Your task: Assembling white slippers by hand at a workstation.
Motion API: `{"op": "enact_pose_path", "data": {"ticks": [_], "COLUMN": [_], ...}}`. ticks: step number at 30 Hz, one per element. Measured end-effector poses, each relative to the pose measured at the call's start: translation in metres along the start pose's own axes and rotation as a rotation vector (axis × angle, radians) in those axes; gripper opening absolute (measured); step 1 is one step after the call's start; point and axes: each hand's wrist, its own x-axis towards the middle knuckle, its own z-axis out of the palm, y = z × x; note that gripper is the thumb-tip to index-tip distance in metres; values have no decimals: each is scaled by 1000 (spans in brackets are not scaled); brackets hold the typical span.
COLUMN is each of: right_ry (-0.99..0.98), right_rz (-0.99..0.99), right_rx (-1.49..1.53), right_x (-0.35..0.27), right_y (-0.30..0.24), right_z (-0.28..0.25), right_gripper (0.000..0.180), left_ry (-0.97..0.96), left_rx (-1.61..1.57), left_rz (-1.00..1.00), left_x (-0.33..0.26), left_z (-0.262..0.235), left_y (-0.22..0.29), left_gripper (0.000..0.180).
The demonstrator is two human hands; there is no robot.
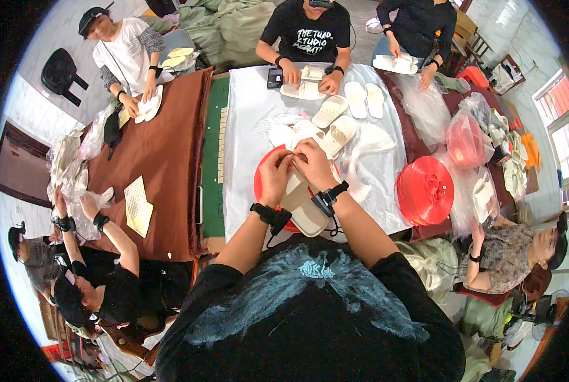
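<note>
My left hand [275, 177] and my right hand [312, 162] meet above the table, fingertips pinched together. Whatever they hold between them is too small to make out. Directly below my wrists lies a cream slipper [305, 209], partly covered by my hands. It rests over a round red object [260, 184], mostly hidden by my forearms. Just beyond my fingers are more cream slippers, one [341, 132] with its open toe strap showing and another [330, 111] farther back. A bundle of fine white strands [372, 148] spreads to the right of my right hand.
White sheeting [243, 127] covers the table. A red roll of plastic ribbon [424, 191] stands at right, near clear plastic bags [469, 137]. Across the table a person handles a slipper [302, 90]; other people work at both sides. Paper sheets [138, 207] lie on the left brown table.
</note>
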Motion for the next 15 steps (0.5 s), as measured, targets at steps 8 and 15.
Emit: {"op": "enact_pose_path", "data": {"ticks": [8,15], "right_ry": [36,-883], "right_rz": [-257,-15], "right_rx": [-401,1739], "right_x": [9,-1], "right_y": [-68,-293], "right_z": [-12,-45], "right_gripper": [41,84], "left_ry": [-38,-1], "left_rx": [-72,-143], "left_rz": [-92,-90], "left_x": [1,4], "left_z": [-4,-6], "left_y": [-8,-19], "left_gripper": [10,11]}}
